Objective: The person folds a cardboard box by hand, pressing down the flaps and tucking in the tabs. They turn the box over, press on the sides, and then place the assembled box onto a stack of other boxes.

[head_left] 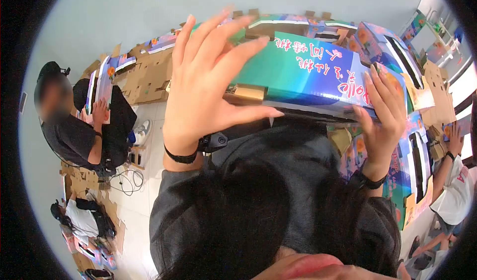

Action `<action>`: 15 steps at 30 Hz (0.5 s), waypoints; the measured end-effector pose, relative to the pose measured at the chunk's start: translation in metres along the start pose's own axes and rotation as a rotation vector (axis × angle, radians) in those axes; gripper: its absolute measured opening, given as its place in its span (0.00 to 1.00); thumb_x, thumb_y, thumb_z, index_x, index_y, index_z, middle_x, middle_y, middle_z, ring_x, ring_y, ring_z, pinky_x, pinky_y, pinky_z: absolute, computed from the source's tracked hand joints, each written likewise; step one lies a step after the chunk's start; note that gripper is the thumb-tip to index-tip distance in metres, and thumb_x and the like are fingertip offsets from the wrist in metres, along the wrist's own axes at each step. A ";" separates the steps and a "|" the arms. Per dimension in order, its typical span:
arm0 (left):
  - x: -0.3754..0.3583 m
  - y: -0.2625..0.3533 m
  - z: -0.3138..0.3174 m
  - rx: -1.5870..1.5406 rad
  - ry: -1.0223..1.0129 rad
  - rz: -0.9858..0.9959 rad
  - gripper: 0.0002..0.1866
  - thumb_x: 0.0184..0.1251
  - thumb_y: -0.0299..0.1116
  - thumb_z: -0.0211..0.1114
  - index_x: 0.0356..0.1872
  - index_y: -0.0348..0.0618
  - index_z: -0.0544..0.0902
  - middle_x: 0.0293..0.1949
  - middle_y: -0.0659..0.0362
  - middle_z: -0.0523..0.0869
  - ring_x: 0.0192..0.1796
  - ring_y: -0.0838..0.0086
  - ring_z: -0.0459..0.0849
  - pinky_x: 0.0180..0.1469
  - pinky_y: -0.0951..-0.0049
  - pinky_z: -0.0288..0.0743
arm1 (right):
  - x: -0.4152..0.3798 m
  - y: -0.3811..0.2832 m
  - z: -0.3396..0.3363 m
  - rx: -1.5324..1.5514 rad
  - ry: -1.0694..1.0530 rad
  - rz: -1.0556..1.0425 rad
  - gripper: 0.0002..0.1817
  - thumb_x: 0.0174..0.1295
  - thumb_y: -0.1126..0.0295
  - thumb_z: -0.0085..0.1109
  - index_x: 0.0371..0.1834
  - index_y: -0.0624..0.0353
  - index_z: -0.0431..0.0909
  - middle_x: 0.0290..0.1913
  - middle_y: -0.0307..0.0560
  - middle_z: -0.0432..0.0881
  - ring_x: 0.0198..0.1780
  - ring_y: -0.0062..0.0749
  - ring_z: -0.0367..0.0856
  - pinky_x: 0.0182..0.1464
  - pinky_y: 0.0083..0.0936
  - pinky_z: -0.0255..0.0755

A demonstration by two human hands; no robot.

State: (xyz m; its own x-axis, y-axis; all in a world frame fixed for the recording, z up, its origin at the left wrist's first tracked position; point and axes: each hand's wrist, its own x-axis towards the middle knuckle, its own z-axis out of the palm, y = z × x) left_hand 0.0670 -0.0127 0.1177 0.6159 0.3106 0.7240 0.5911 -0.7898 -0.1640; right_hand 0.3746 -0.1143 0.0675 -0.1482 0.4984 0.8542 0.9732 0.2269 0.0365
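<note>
In front of my chest a printed cardboard box [293,71] is tilted, green fading to blue and purple, with white lettering that appears upside down. A brown cardboard flap [248,92] sticks out along its near edge. My right hand [385,101] grips the right end, thumb on the near side and fingers over the printed face. At the left end my left hand [198,86] is raised with fingers spread and thumb stretched out, overlapping the box in this view. Its fingertips are slightly blurred.
More printed boxes [380,46] stand at the right and along the back, among flat brown cardboard [144,74]. On the left a person [74,136] handles a similar box. Other people [84,218] work at the lower left and right. A black cable [126,183] lies on the floor.
</note>
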 end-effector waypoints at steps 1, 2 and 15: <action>0.000 -0.001 0.000 0.012 -0.027 -0.019 0.49 0.37 0.64 0.83 0.65 0.52 0.84 0.71 0.53 0.79 0.78 0.50 0.70 0.79 0.40 0.50 | 0.000 0.001 0.000 0.006 -0.002 -0.002 0.31 0.47 0.57 0.80 0.57 0.58 0.88 0.60 0.49 0.88 0.64 0.46 0.84 0.64 0.39 0.75; 0.001 -0.002 0.000 0.025 -0.054 -0.037 0.49 0.37 0.64 0.83 0.66 0.51 0.83 0.71 0.52 0.78 0.78 0.50 0.69 0.79 0.39 0.50 | 0.000 0.003 0.000 0.010 -0.003 -0.004 0.31 0.47 0.58 0.80 0.56 0.59 0.89 0.60 0.49 0.88 0.63 0.46 0.85 0.64 0.39 0.76; -0.022 0.011 0.009 -0.087 -0.077 -0.166 0.49 0.38 0.60 0.83 0.66 0.47 0.81 0.73 0.51 0.76 0.76 0.50 0.71 0.78 0.42 0.54 | -0.010 -0.004 -0.005 0.087 0.003 0.010 0.30 0.44 0.58 0.83 0.52 0.60 0.90 0.58 0.50 0.89 0.63 0.48 0.85 0.63 0.39 0.77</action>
State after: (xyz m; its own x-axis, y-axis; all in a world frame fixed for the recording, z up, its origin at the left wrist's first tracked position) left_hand 0.0646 -0.0237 0.0935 0.5541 0.4770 0.6823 0.6425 -0.7662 0.0140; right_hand 0.3732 -0.1246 0.0618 -0.1379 0.4987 0.8558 0.9558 0.2935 -0.0170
